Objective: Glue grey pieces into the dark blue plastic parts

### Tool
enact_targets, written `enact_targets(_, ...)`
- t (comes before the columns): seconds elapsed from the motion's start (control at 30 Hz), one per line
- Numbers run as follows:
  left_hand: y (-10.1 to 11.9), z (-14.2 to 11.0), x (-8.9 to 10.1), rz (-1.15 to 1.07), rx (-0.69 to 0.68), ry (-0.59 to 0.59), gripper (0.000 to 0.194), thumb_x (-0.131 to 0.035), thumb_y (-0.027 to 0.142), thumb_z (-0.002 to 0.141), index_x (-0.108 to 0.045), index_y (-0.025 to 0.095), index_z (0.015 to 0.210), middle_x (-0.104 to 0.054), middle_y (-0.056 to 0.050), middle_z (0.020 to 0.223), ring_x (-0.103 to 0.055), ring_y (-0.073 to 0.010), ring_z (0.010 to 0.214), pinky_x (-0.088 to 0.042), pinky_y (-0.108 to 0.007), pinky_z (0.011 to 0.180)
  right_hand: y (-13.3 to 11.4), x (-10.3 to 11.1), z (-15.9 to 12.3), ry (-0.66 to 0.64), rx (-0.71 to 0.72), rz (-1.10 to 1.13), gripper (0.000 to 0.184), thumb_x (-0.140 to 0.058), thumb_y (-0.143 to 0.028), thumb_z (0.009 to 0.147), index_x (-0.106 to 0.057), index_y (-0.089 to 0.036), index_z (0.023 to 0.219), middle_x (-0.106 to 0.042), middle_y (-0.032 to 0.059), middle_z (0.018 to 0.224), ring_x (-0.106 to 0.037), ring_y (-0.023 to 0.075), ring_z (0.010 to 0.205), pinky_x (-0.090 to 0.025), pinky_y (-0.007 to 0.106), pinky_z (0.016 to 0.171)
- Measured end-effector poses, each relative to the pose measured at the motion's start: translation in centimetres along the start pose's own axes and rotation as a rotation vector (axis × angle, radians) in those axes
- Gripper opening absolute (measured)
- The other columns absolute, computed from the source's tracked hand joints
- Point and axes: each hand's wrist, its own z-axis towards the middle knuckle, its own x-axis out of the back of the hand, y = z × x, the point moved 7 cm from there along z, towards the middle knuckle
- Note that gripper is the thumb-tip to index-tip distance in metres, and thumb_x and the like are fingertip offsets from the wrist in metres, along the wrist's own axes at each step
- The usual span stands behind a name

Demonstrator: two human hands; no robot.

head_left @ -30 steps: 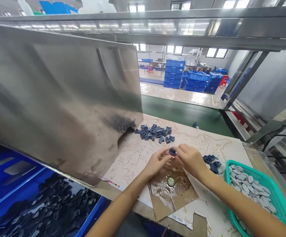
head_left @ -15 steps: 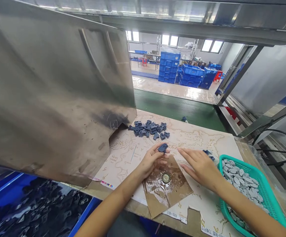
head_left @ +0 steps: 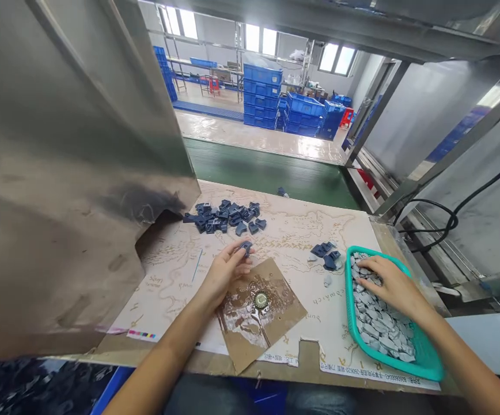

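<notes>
My left hand (head_left: 228, 266) pinches a small dark blue plastic part (head_left: 245, 246) above the left corner of a wet brown cardboard square (head_left: 281, 297). A round metal cap-like piece (head_left: 261, 300) sits in the middle of that square. Over at the right, my right hand (head_left: 386, 281) reaches into a green plastic basket (head_left: 351, 311) of small flat grey pieces (head_left: 382, 323). Its fingers are apart and touch the top of the heap. Whether a piece lies under the fingertips cannot be made out.
Loose dark blue parts (head_left: 219, 218) lie heaped beyond my left hand. A smaller group (head_left: 328, 253) lies beside the basket. A metal panel (head_left: 81, 202) rises at left, a green conveyor belt (head_left: 250, 167) runs behind the board, and blue crates (head_left: 262, 95) stand farther back.
My right hand has moved from beside the cardboard square into the green basket. My left hand still holds the dark blue part. The head view has turned to the right.
</notes>
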Motion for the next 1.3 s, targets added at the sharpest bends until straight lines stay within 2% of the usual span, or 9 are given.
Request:
enact_targets(0.13, 0.3, 0.3, 0.6, 0.072, -0.095, 0.04, 0.044, -0.081, 0.028, 0.052, -0.061, 0.015, 0.09, -0.067, -0.001, 0.076, -0.06, -0.0094, 0.062, -0.047, -0.014, 0.049, -1.4, 0.3, -0.5, 0.149, 0.094, -0.086, 0.025, -0.049, -0.037, 0.086, -0.066, -0.021, 0.093, -0.068, 0.0095, 0.095, -0.064, 0.0255, 0.086, -0.054, 0.039, 0.069)
enact_targets(0.3, 0.5, 0.2, 0.3, 0.126, -0.116, 0.003, 0.048, -0.083, 0.037, 0.045, -0.061, 0.016, 0.083, -0.066, -0.001, 0.075, -0.061, -0.0109, 0.066, -0.049, -0.017, 0.053, -3.0, 0.8, 0.1, 0.131, 0.18, -0.132, 0.024, -0.048, -0.031, 0.087, -0.067, -0.021, 0.079, -0.066, 0.0085, 0.083, -0.062, 0.0232, 0.074, -0.051, 0.036, 0.06)
enact_targets(0.4, 0.5, 0.1, 0.1, 0.147, -0.114, -0.012, 0.048, -0.082, 0.039, 0.046, -0.06, 0.016, 0.083, -0.065, -0.001, 0.076, -0.061, -0.0113, 0.065, -0.049, -0.018, 0.053, -2.6, 1.2, 0.7, 0.095, 0.049, 0.121, 0.025, -0.051, -0.039, 0.084, -0.066, -0.021, 0.074, -0.066, 0.0064, 0.075, -0.061, 0.0211, 0.067, -0.05, 0.034, 0.055)
enact_targets(0.53, 1.2, -0.1, -0.2, 0.176, -0.186, -0.036, 0.043, -0.08, 0.037, 0.049, -0.058, 0.017, 0.08, -0.064, -0.001, 0.073, -0.061, -0.0132, 0.066, -0.049, -0.02, 0.054, -1.7, 1.9, 0.3, 0.195, -0.252, 0.57, 0.033, -0.064, -0.053, 0.072, -0.066, -0.02, 0.075, -0.069, 0.0067, 0.074, -0.063, 0.0197, 0.063, -0.052, 0.031, 0.052)
enact_targets(0.63, 2.2, -0.8, -0.6, 0.226, -0.295, -0.098, 0.033, -0.077, 0.032, 0.055, -0.06, 0.017, 0.079, -0.065, -0.002, 0.077, -0.062, -0.0142, 0.069, -0.05, -0.021, 0.054, -3.7, 1.9, -0.3, 0.245, -0.328, 0.758, 0.037, -0.069, -0.055, 0.067, -0.067, -0.019, 0.076, -0.069, 0.0071, 0.074, -0.061, 0.0178, 0.057, -0.05, 0.029, 0.047)
enact_targets(0.77, 2.8, -1.6, -1.3, 0.259, -0.409, -0.215, 0.021, -0.071, 0.023, 0.059, -0.061, 0.017, 0.077, -0.067, -0.005, 0.09, -0.062, -0.0136, 0.072, -0.051, -0.022, 0.059, -10.2, 0.6, 0.0, 0.223, -0.163, 0.754, 0.024, -0.068, -0.043, 0.074, -0.068, -0.02, 0.077, -0.069, 0.0052, 0.074, -0.061, 0.0153, 0.056, -0.052, 0.027, 0.049)
enact_targets(0.93, 1.2, 0.2, -1.1, 0.352, -0.387, -0.235, 0.02, -0.064, 0.019, 0.061, -0.063, 0.016, 0.081, -0.066, -0.004, 0.081, -0.062, -0.0143, 0.074, -0.051, -0.021, 0.062, -17.9, -3.0, 1.7, 0.155, 0.187, 0.675, 0.012, -0.056, -0.026, 0.086, -0.065, -0.018, 0.084, -0.069, 0.0047, 0.076, -0.062, 0.0134, 0.059, -0.054, 0.024, 0.054)
enact_targets(1.1, 0.5, 1.5, -0.6, 0.415, -0.376, -0.223, 0.021, -0.062, 0.018, 0.063, -0.062, 0.016, 0.084, -0.067, -0.004, 0.082, -0.061, -0.0129, 0.07, -0.047, -0.019, 0.056, -19.5, -5.4, 3.1, 0.118, 0.274, 0.62, 0.012, -0.052, -0.02, 0.087, -0.064, -0.019, 0.088, -0.07, 0.0062, 0.082, -0.066, 0.0169, 0.07, -0.056, 0.028, 0.061)
enact_targets(1.3, 0.9, 1.0, -1.1, 0.427, -0.376, -0.258, 0.02, -0.058, 0.014, 0.064, -0.061, 0.015, 0.084, -0.067, -0.004, 0.085, -0.06, -0.0116, 0.069, -0.045, -0.018, 0.057, -19.6, -5.7, 3.2, 0.143, 0.338, 0.598, 0.011, -0.053, -0.019, 0.088, -0.064, -0.019, 0.087, -0.071, 0.0057, 0.082, -0.067, 0.0182, 0.077, -0.057, 0.031, 0.069)
